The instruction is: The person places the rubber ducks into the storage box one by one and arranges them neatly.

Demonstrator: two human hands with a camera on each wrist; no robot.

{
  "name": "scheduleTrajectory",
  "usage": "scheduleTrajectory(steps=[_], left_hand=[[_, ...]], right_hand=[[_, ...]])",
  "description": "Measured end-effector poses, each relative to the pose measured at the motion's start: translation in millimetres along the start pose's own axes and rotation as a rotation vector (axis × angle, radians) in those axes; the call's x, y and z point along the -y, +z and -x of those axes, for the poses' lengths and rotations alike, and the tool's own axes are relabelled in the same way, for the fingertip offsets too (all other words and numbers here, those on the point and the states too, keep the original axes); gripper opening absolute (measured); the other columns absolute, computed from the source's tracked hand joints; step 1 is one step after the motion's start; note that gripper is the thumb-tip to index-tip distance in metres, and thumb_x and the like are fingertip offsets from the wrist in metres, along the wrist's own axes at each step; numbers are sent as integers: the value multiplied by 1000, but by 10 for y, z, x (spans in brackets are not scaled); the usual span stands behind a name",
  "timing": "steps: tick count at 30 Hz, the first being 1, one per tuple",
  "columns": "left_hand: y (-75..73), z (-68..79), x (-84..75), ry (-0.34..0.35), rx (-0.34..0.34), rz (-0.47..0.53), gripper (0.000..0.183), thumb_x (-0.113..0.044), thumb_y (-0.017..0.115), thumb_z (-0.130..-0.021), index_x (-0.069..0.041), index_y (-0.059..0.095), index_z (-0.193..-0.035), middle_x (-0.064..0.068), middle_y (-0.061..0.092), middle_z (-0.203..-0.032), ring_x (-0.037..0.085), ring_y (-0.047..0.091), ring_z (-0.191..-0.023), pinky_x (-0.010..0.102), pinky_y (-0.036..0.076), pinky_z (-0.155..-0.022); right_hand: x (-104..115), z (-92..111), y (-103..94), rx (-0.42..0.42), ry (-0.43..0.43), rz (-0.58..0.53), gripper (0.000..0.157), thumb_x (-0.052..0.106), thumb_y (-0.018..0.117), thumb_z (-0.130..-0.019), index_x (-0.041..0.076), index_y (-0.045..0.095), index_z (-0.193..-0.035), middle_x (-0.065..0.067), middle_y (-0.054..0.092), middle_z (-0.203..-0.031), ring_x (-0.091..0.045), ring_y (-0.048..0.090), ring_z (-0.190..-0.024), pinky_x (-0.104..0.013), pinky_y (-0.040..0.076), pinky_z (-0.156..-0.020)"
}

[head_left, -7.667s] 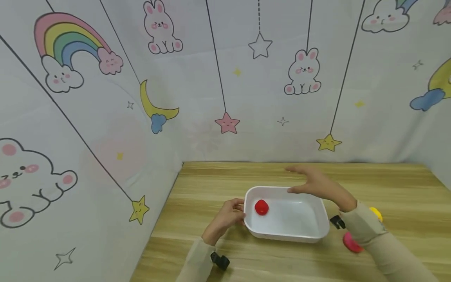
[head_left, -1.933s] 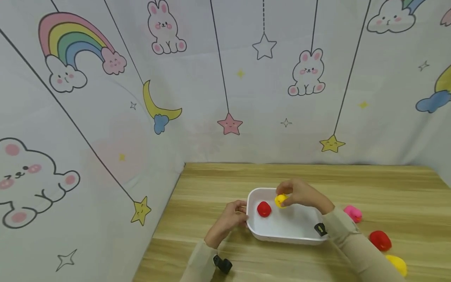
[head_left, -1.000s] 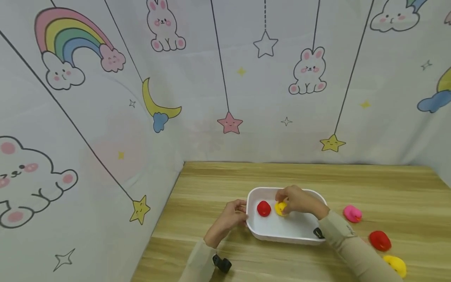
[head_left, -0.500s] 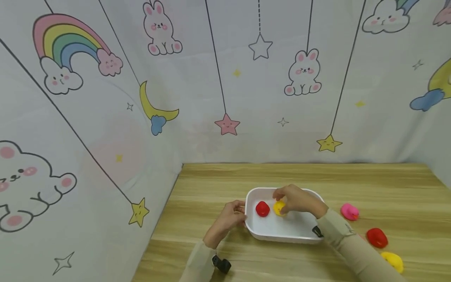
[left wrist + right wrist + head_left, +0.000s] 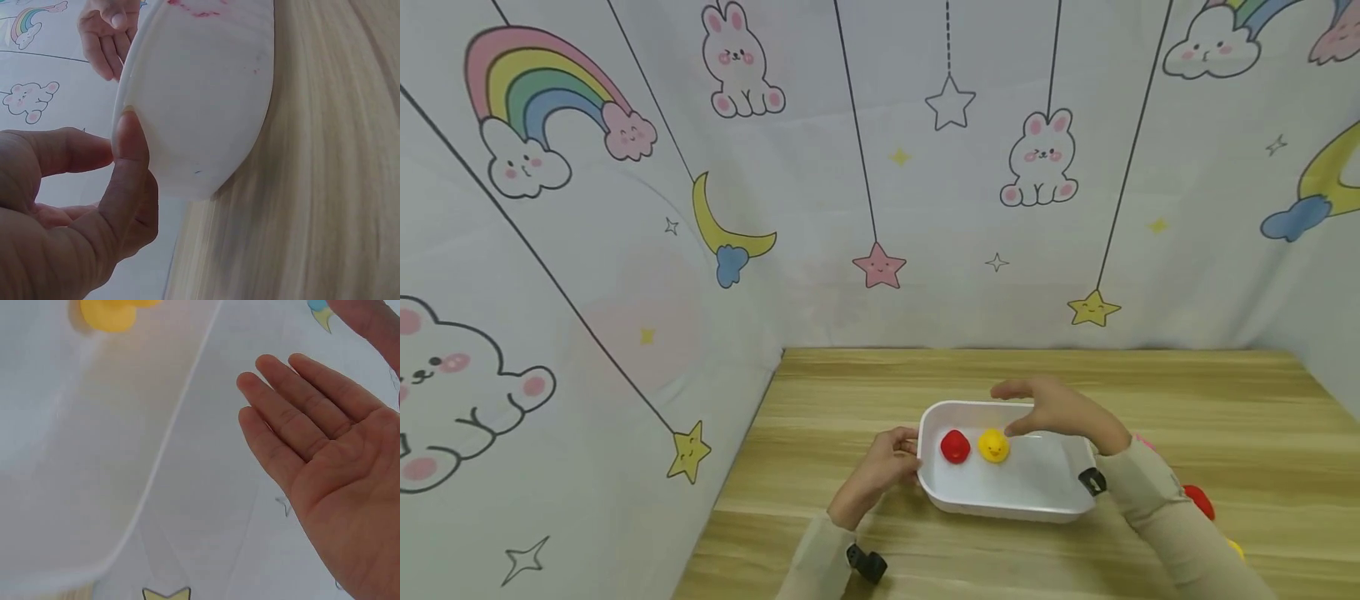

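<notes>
A white plastic tub (image 5: 1045, 477) stands on the wooden table, with a red rubber duck (image 5: 955, 447) and a yellow rubber duck (image 5: 993, 447) side by side in its left half. At the tub's left end, my left hand (image 5: 880, 463) pinches the rim; the left wrist view shows the thumb (image 5: 130, 140) and forefinger at that edge. My right hand (image 5: 1067, 413) hovers over the tub's far rim, just right of the yellow duck, holding nothing. Its fingers (image 5: 300, 406) lie straight in the right wrist view, where the yellow duck (image 5: 109, 314) shows only in part.
Right of the tub, my right sleeve (image 5: 1157, 500) partly covers another red duck (image 5: 1200, 502), a second yellow duck (image 5: 1236, 550) and a pink duck (image 5: 1145, 442). A printed white curtain (image 5: 820, 300) rises behind and left of the table (image 5: 850, 375).
My right hand brought the yellow duck down into the tub beside the red one, let it go, then spread its fingers and drew back to the right. My left hand stays at the rim.
</notes>
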State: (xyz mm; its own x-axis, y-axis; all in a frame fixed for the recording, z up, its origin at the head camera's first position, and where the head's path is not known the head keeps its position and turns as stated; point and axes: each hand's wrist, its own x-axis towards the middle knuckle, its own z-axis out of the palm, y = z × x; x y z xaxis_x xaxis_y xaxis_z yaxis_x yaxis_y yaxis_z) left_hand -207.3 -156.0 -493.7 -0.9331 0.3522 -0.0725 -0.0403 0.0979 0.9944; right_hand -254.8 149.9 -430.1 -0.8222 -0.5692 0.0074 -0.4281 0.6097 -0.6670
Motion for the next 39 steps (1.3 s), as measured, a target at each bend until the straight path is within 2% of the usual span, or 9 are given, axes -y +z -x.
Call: scheduleTrajectory(steps=[3, 8, 16, 19, 23, 26, 32, 37, 39], left_hand=[[7, 0, 8, 0, 1, 11, 49, 13, 58, -81, 23, 48, -128, 26, 58, -96, 15, 59, -70, 30, 61, -62], [9, -1, 20, 4, 3, 21, 51, 13, 58, -80, 24, 47, -128, 26, 58, -95, 16, 59, -70, 27, 60, -60], [-1, 6, 10, -2, 7, 21, 51, 14, 58, -80, 24, 46, -128, 23, 58, -95, 15, 60, -70, 35, 62, -64], [-3, 9, 7, -4, 8, 18, 52, 14, 58, -79, 24, 46, -129, 23, 58, -95, 15, 59, -70, 38, 63, -65], [-1, 13, 4, -1, 8, 24, 52, 14, 58, -79, 24, 45, -129, 22, 58, -95, 13, 59, -69, 37, 62, -65], [-1, 18, 13, 4, 12, 35, 52, 15, 57, -79, 25, 44, -128, 22, 57, -95, 13, 58, -68, 35, 62, -64], [-15, 22, 23, 0, 19, 48, 52, 14, 57, -79, 25, 44, -129, 22, 57, -95, 14, 58, -68, 28, 59, -61], [-32, 10, 38, 0, 27, 49, 52, 14, 57, -79, 25, 44, -128, 20, 56, -94, 15, 58, -68, 25, 59, -59], [-36, 8, 37, -1, 30, 49, 52, 14, 57, -79, 25, 45, -129, 20, 56, -94, 15, 58, -68, 26, 59, -60]], right_hand=[[-30, 113, -128, -31, -7, 9, 58, 24, 82, -83, 2, 64, -133, -18, 62, -135, -43, 53, -126, -64, 47, -101], [-134, 346, -351, -74, -8, 12, 62, 27, 81, -84, 0, 61, -136, -21, 58, -140, -48, 48, -130, -69, 45, -100], [-340, 734, -616, -140, -15, 29, 60, 24, 81, -84, 0, 62, -136, -20, 60, -137, -49, 52, -126, -69, 48, -96], [-421, 843, -664, -167, -12, 49, 59, 23, 82, -83, 1, 63, -135, -17, 62, -135, -41, 55, -125, -58, 52, -98], [-526, 968, -702, -183, 5, 16, 60, 21, 84, -82, 0, 63, -134, -16, 64, -132, -11, 58, -121, -29, 51, -96], [-604, 1060, -707, -182, 9, -18, 61, 20, 84, -82, -1, 61, -135, -18, 64, -132, 4, 55, -116, -19, 49, -91], [-813, 1240, -694, -199, 41, -48, 58, 16, 83, -83, -1, 62, -134, -15, 65, -130, 0, 59, -113, -21, 53, -89], [-1070, 1373, -664, -190, 68, -88, 53, 11, 80, -84, -7, 62, -131, 8, 67, -124, 7, 57, -110, -19, 53, -87], [-1165, 1411, -636, -180, 79, -114, 53, 9, 79, -85, -8, 61, -131, 10, 67, -123, 9, 57, -110, -18, 53, -87]])
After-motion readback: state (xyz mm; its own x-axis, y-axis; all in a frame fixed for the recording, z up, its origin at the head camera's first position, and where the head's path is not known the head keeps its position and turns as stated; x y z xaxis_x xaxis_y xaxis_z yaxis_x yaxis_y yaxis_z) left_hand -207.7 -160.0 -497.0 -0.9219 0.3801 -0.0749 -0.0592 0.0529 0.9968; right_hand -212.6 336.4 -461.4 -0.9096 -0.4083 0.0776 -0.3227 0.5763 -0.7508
